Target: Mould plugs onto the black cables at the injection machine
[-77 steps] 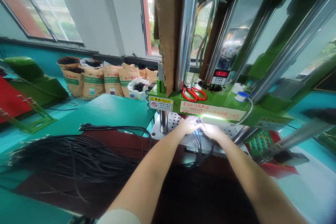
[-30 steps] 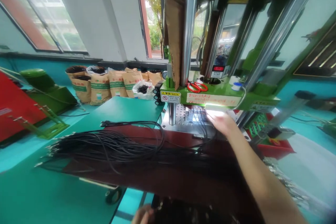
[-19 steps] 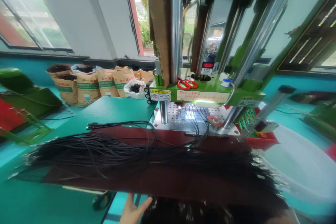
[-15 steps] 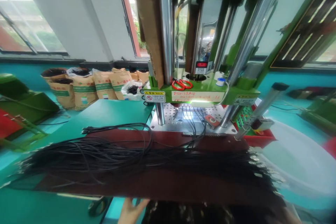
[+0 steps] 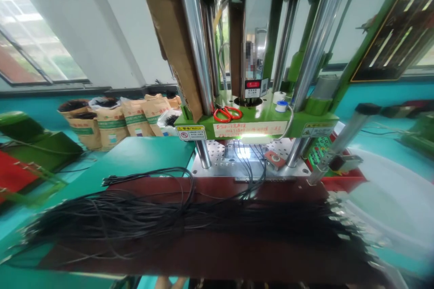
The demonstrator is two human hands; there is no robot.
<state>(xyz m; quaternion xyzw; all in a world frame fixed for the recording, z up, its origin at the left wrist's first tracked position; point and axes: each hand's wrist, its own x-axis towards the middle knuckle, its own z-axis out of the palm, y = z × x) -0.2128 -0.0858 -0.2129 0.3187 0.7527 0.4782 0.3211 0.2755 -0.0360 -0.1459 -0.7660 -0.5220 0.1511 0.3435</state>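
Observation:
Just a sliver of my left hand (image 5: 164, 282) shows at the bottom edge, below the near edge of a dark red-brown board (image 5: 190, 253). Its visible fingers are apart, with nothing seen between them; the rest is cut off. My right hand is out of view. A long bundle of thin black cables (image 5: 135, 216) lies across the board, with pale metallic ends at both sides. A few cables run into the lit mould area (image 5: 244, 150) of a green press (image 5: 217, 132) behind the board. A smaller cable bunch (image 5: 135, 175) lies at the board's far left edge.
Red-handled scissors (image 5: 228, 114) and a blue-white spool (image 5: 281, 106) rest on the press. A green table (image 5: 149, 153) stands left, paper sacks (image 5: 111, 124) behind it. At right are a red tray with a button panel (image 5: 349, 180) and a large white tub (image 5: 389, 194).
The camera view has tilted up, so the board, cables and my left hand sit lower in the picture. Less of my left hand shows now. The cables look unmoved on the board.

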